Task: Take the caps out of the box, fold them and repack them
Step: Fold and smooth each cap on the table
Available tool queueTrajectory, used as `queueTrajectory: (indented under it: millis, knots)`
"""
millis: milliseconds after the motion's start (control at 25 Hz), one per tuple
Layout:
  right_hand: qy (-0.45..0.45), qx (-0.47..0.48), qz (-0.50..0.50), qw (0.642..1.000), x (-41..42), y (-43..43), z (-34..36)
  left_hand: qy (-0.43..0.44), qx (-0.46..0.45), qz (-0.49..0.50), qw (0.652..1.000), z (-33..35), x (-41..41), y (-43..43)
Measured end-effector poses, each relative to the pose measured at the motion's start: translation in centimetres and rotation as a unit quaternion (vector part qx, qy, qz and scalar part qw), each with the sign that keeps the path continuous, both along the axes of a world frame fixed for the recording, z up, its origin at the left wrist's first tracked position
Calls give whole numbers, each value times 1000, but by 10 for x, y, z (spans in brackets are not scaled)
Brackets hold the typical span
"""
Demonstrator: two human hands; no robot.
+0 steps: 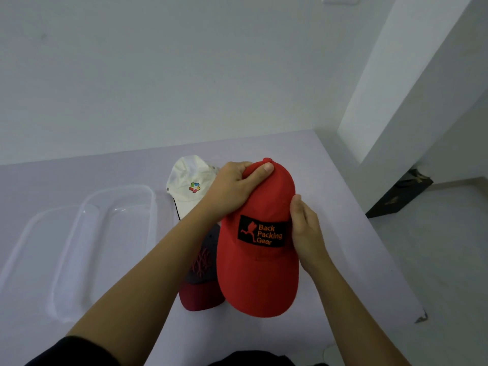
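A red cap [260,276] with a black "Back Packing Gear" patch is held above the table, brim toward me. My left hand [232,187] grips its crown from the top left, thumb pressed on the fabric near the top button. My right hand [307,231] holds the cap's right side beside the patch. A white cap [188,184] with a coloured logo lies on the table behind my left hand. A dark grey cap with a maroon brim [200,289] lies under my left forearm, partly hidden by the red cap.
A clear plastic box [116,207] and its clear lid [29,249] lie on the pale purple table [351,260] at the left. The table's right edge drops to a pale floor. White walls rise behind and to the right.
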State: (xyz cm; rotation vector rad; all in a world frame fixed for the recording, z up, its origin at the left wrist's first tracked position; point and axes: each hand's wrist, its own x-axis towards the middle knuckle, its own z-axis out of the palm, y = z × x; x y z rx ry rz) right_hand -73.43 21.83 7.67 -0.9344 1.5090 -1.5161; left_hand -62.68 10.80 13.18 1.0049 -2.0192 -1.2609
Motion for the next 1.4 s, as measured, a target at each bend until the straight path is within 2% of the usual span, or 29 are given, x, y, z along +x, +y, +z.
queueTrajectory:
  millis: [80, 120, 240, 320, 400, 520, 640, 760, 840, 960, 1040, 1080, 1160, 1200, 1280, 1400]
  knots:
    - [-28, -3, -81, 996, -3, -1, 1, -22, -18, 11, 1000, -1, 0, 0]
    - [-33, 0, -118, 992, -4, -2, 2, -22, 5, 24, 999, -6, 3, -2]
    - [-40, 3, -210, 977, -17, -4, -4, -1, 218, 37, 975, -34, 18, 1]
    - [1, -6, -231, 973, -19, -5, -4, -3, 288, 12, 957, -50, 23, 15]
    - [32, -16, -222, 974, -16, -6, -6, 20, 276, 13, 961, -54, 19, 28]
    - [30, -9, -195, 980, -12, -9, -9, 37, 256, 26, 966, -45, 20, 27]
    - [60, -17, -186, 981, -15, -7, -13, 55, 212, -25, 975, -41, 26, 22]
    - [32, 47, -114, 992, -18, -6, -5, 54, 184, -18, 981, -41, 25, 20]
    - [1, 126, -11, 992, -24, -6, -3, 77, 234, -2, 969, -50, 26, 13]
    - [-28, 152, 93, 984, -37, -3, -11, 90, 334, 8, 938, -66, 35, 1]
    - [21, 167, 86, 982, -39, -2, -13, 32, 312, 55, 948, -66, 30, -1]
    - [46, 166, 69, 983, -36, -4, -12, 10, 287, 120, 950, -64, 23, 1]
    - [71, 144, 26, 987, -21, -11, -11, 18, 234, 240, 942, -55, 9, 13]
    - [58, 132, -7, 990, -14, -13, -10, 51, 213, 260, 940, -52, 4, 18]
    - [5, 132, -70, 989, -9, -15, -3, 96, 176, 245, 949, -51, 2, 20]
    - [-37, 140, -69, 987, -16, -17, 3, 86, 151, 225, 959, -49, 8, 11]
